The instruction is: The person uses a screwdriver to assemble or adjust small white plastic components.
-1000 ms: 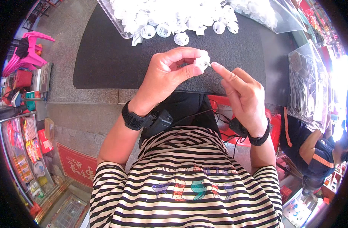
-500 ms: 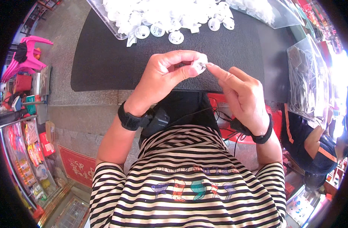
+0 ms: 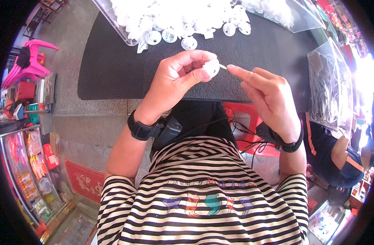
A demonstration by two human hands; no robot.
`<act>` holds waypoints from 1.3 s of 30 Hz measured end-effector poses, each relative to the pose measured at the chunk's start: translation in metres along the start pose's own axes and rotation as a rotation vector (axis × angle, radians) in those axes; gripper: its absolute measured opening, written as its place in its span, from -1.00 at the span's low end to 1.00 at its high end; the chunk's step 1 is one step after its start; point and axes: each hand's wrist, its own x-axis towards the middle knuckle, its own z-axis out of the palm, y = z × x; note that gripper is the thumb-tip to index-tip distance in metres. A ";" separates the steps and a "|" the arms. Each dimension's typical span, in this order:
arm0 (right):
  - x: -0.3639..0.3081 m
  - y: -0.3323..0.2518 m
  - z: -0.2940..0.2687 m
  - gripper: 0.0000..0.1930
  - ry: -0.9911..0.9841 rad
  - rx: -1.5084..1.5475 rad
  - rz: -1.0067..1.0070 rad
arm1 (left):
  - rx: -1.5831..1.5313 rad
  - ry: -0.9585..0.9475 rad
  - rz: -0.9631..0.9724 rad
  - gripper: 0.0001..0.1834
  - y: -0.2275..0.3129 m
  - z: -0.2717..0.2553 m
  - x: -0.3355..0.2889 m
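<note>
My left hand (image 3: 178,75), a dark band on its wrist, pinches a small round white plastic piece (image 3: 212,68) between thumb and fingers above the near part of the black table (image 3: 125,69). A thin pale strip (image 3: 223,66) sticks out from the piece toward my right hand (image 3: 268,92). The right index finger is stretched out, its tip at or very close to the end of that strip. Its thumb stands apart below and the other fingers are bent. Whether the strip belongs to the piece I cannot tell.
A heap of similar white pieces (image 3: 170,18) spills from a clear tray at the table's far side. Another clear bin (image 3: 301,18) of white parts stands far right. A clear box of pale cords (image 3: 328,90) is at the right. Someone in dark clothing (image 3: 338,159) is beyond it.
My right hand has drawn slightly right, away from the piece, and a strip shows between them. The left hand has turned the piece so more of its round face shows.
</note>
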 end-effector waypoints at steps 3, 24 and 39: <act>-0.002 -0.002 0.002 -0.61 0.025 -0.039 0.002 | -0.083 -0.011 -0.028 -0.68 0.001 0.001 0.002; -0.001 0.000 0.005 -0.60 -0.008 0.074 -0.021 | 0.209 0.040 0.064 -0.65 0.001 0.003 -0.002; -0.001 -0.004 0.006 -0.64 0.003 0.014 -0.019 | 0.268 -0.004 0.063 -0.63 0.001 0.000 -0.003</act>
